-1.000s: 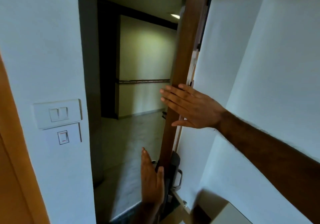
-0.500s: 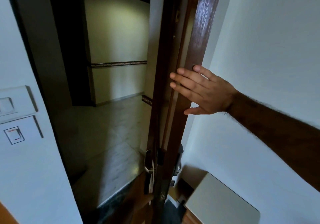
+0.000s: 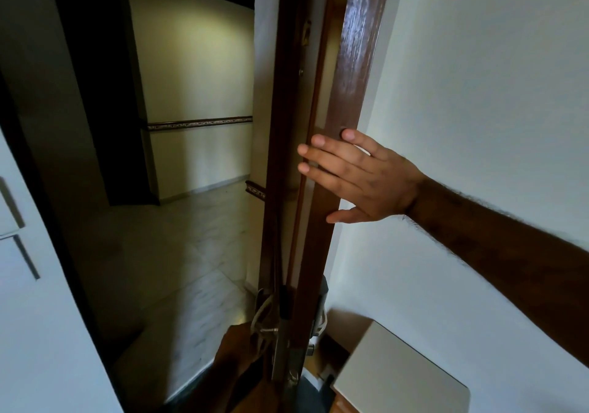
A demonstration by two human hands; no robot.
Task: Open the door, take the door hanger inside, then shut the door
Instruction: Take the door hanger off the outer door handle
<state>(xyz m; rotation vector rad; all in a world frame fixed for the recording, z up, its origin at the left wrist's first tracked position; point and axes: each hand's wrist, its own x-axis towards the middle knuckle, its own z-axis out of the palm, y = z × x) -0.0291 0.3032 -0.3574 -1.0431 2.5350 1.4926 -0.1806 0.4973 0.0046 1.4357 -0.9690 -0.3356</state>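
Reaching round the near edge of the door, the left hand is seen low at the outer handle, where pale loops of cord or card hang; these are taken to be the door hanger, though dim light leaves its shape unclear. The hanger lies just above and to the right of the left grip, touching or nearly touching it, and it hangs roughly upright along the door's edge. Whether the left grip is closed on it cannot be told, since the fingers are hidden in shadow. The left hand is by far the nearer one.

The right hand is pressed flat, fingers spread, high on the door's edge and inner face, well above the handles; nothing is held by it, and the door appears to be steadied open.

The door is seen almost edge-on, swung inward toward the white wall on the right. A second handle shows on the inner side. A light-topped cabinet stands near at lower right, just beside the door, so little room is left there. On the far side a dim corridor with a pale tiled floor is open. A switch plate sits on the near left wall.

The hanger is judged still to be lifted upward off the handle before being drawn inside.
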